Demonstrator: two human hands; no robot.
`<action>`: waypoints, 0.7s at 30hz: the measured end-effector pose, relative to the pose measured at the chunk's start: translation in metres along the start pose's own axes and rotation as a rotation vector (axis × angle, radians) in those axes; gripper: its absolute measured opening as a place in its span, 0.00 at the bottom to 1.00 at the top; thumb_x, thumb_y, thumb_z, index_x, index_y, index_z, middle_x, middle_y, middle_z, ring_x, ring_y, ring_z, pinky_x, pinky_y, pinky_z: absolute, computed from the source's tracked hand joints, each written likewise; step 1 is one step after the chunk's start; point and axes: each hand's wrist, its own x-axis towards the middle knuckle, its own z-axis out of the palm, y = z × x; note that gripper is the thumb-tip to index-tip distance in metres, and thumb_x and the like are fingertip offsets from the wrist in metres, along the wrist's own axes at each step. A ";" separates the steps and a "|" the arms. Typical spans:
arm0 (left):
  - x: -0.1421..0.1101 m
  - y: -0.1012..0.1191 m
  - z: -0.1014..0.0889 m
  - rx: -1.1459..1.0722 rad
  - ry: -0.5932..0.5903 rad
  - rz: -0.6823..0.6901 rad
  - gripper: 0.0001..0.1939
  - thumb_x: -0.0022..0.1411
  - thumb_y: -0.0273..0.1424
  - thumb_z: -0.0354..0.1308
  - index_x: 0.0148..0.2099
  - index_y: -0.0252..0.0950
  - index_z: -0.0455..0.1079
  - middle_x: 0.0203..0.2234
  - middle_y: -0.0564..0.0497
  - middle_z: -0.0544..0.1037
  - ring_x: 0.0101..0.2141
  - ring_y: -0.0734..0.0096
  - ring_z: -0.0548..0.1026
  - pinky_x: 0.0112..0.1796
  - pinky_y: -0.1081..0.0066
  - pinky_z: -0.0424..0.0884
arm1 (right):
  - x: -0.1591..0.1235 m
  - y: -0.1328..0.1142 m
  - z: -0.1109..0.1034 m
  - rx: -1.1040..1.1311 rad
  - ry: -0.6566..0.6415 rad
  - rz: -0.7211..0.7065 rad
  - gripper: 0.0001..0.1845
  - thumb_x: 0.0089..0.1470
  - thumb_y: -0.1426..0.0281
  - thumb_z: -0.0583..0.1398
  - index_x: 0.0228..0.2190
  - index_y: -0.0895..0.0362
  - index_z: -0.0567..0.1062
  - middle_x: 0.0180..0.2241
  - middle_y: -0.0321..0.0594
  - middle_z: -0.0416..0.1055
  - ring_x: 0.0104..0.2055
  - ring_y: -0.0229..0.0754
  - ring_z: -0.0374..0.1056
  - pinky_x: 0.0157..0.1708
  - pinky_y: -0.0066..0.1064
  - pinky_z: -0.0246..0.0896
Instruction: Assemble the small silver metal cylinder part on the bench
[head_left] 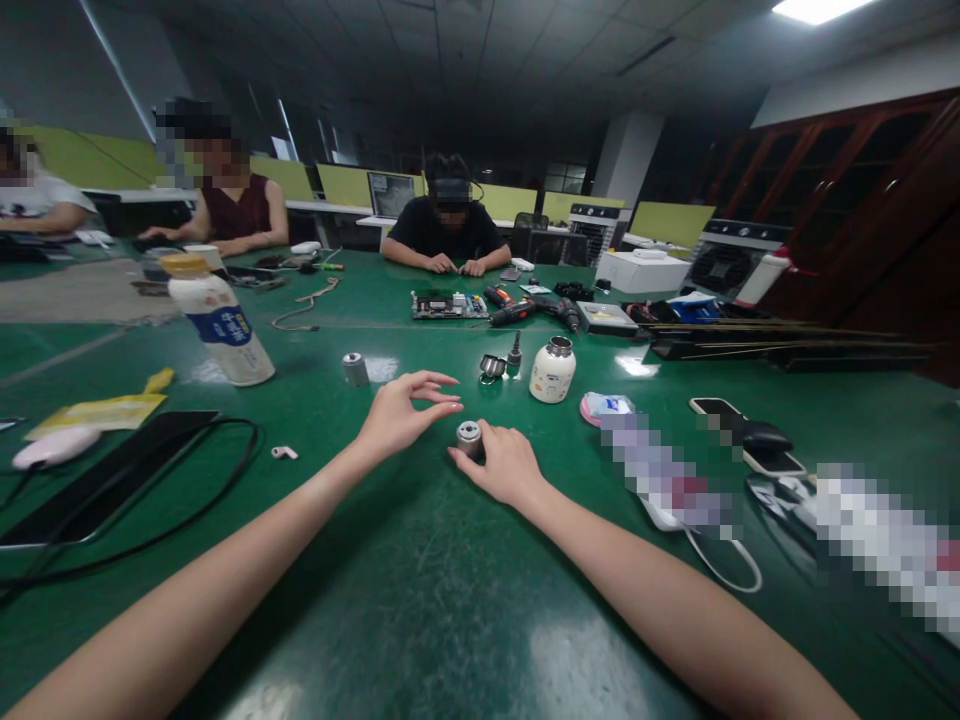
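My right hand (510, 462) has its thumb and fingers closed around a short metal cylinder (469, 434) standing upright on the green table; the cylinder's round top face shows a dark centre and small holes. My left hand (405, 412) hovers just left of it, holding nothing, with thumb and fingers apart and pointing right. A similar grey metal cylinder (355, 369) stands beyond my left hand. Past my right hand are an uncapped cream bottle (553, 372), a metal lid with a ring (492, 368) and a small dark pointed part (514, 352).
At left stand a milk bottle (221, 325), a black tablet (97, 470) with a cable and an earbud (284, 453). Power drills (532, 308) and a circuit board (448, 305) lie farther back. Phones (720, 420) are at right. A co-worker (448, 225) sits opposite.
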 end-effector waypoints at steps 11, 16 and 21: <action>-0.010 0.017 0.014 -0.006 -0.110 0.034 0.15 0.52 0.36 0.64 0.43 0.39 0.74 0.33 0.50 0.83 0.39 0.58 0.80 0.46 0.60 0.69 | 0.000 -0.001 -0.003 0.032 -0.034 0.001 0.24 0.60 0.51 0.52 0.42 0.59 0.69 0.38 0.46 0.76 0.41 0.48 0.72 0.40 0.34 0.58; -0.011 0.021 0.014 0.126 -0.031 0.040 0.14 0.51 0.39 0.65 0.40 0.40 0.75 0.24 0.52 0.81 0.36 0.58 0.78 0.43 0.60 0.68 | 0.000 0.000 -0.001 0.033 -0.029 -0.003 0.23 0.60 0.51 0.51 0.41 0.58 0.69 0.36 0.45 0.76 0.41 0.48 0.72 0.39 0.34 0.58; -0.005 0.017 0.007 0.017 -0.100 0.056 0.16 0.56 0.39 0.61 0.47 0.40 0.72 0.34 0.50 0.82 0.41 0.59 0.78 0.48 0.59 0.67 | 0.000 0.000 -0.002 0.010 -0.036 0.007 0.25 0.60 0.50 0.52 0.42 0.59 0.69 0.37 0.47 0.76 0.41 0.48 0.72 0.40 0.34 0.58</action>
